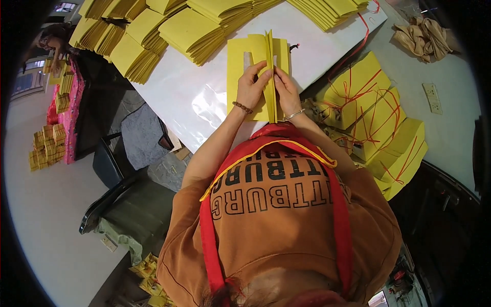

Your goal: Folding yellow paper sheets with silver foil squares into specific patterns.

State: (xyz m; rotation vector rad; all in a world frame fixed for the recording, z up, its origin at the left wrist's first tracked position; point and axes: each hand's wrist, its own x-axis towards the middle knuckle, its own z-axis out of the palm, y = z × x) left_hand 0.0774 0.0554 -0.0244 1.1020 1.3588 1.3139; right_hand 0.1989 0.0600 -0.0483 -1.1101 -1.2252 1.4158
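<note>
A flat yellow paper bag (236,71) lies on the white table (194,97), with one side fold standing upright along its middle. My left hand (251,86) presses on the bag's left panel, fingers against the raised fold. My right hand (285,88) pinches that fold from the right side. Both wrists wear bracelets.
Stacks of folded yellow bags (194,33) line the table's far edge. To the right, finished yellow bags with red cord handles (373,117) pile up. A power socket (432,98) and crumpled brown paper (423,37) lie far right. A black chair (117,169) stands left; another person (51,43) works far left.
</note>
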